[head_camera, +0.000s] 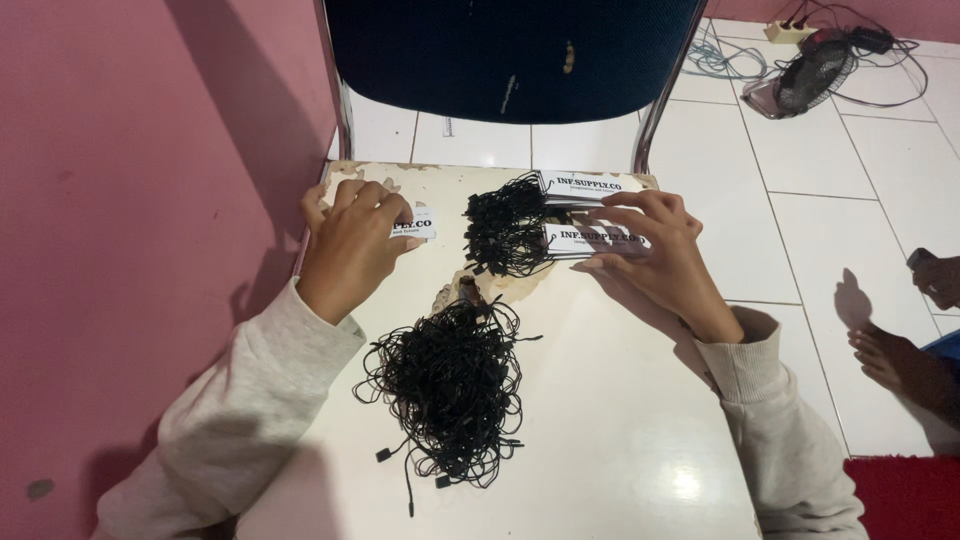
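Left hand (352, 238) pinches one white tag (420, 223); right hand (655, 250) fingers pressed on tag stack (590, 240), steadying it; loose black string pile (450, 390) near on desk (620, 430).

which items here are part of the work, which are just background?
In use:
left hand on a white tag
right hand on strung tag stacks
loose black cord pile
white table

Lying about:
dark chair
small fan
power strip
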